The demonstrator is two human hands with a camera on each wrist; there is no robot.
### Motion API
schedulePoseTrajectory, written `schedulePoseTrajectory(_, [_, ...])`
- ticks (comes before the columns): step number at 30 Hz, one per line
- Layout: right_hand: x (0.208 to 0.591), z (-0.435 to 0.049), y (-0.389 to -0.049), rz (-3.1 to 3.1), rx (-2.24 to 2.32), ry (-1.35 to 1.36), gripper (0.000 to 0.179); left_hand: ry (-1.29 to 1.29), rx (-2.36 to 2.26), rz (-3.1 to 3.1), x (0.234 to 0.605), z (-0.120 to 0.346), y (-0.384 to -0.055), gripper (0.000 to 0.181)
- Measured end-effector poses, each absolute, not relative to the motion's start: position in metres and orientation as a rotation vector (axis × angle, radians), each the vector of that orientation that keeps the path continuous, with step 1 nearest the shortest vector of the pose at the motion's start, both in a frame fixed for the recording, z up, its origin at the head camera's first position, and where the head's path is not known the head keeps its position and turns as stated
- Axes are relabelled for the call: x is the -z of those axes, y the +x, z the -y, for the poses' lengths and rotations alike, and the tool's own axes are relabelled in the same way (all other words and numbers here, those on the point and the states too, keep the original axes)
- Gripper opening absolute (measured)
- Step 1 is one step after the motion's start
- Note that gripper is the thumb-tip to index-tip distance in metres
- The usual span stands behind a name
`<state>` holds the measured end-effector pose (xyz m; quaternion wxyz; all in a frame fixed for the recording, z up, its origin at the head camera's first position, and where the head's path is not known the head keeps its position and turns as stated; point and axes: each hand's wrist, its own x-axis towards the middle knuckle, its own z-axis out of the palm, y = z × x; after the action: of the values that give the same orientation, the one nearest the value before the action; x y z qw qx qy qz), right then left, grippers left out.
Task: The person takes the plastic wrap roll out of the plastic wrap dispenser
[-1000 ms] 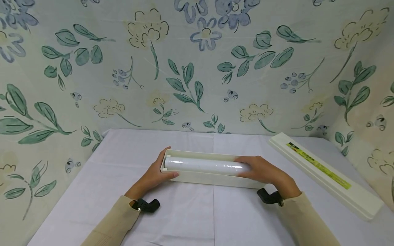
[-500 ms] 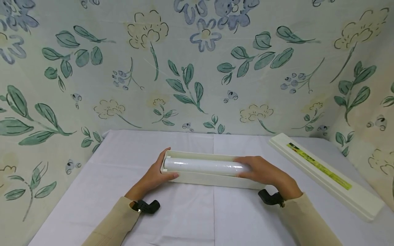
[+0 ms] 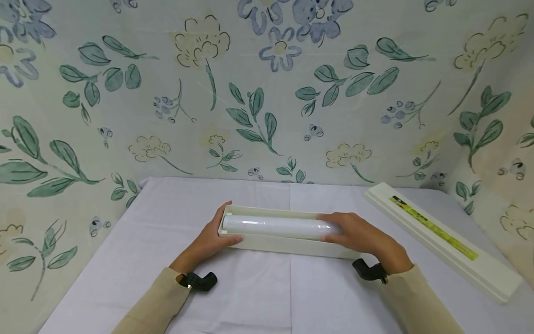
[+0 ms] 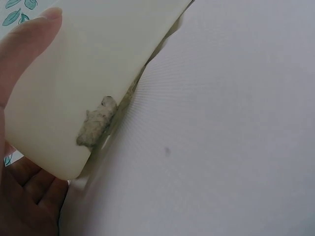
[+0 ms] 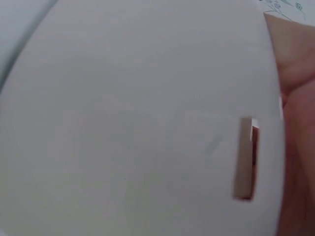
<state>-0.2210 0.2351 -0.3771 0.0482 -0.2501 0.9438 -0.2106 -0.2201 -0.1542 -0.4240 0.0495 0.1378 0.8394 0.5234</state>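
Observation:
A long off-white box (image 3: 288, 246) lies open-topped at mid-table, with a white plastic-wrapped roll, seemingly cling film (image 3: 275, 226), inside it. My left hand (image 3: 210, 239) grips the box's left end, thumb on the front wall and fingers around the far side. At the other end, my right hand (image 3: 363, 234) grips the roll, its fingers reaching into the box and hiding that end. The left wrist view shows my thumb on the box wall (image 4: 83, 59), above a torn grey patch (image 4: 97, 123). Close up in the right wrist view is a blurred white surface with a narrow slot (image 5: 245, 160).
To the right, a long white lid (image 3: 438, 250) with a yellow-green label (image 3: 434, 227) lies at a slant. A white cloth (image 3: 246, 297) covers the table, and a floral-printed fabric (image 3: 267, 116) stands behind it.
Both hands keep their places on the box and the roll. Only a very slight shift of the whole head view shows.

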Motion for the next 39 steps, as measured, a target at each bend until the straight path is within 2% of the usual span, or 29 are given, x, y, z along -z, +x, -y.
schedulePoseTrajectory(6, [0.371, -0.234, -0.217, -2.916, 0.591, -0.799, 0.064, 0.458, -1.596, -2.546, 0.413, 0.152, -0.214, 0.100])
schedulePoseTrajectory(39, [0.356, -0.232, -0.207, -2.951, 0.531, -0.859, 0.060, 0.449, -1.607, -2.541, 0.416, 0.154, -0.214, 0.101])
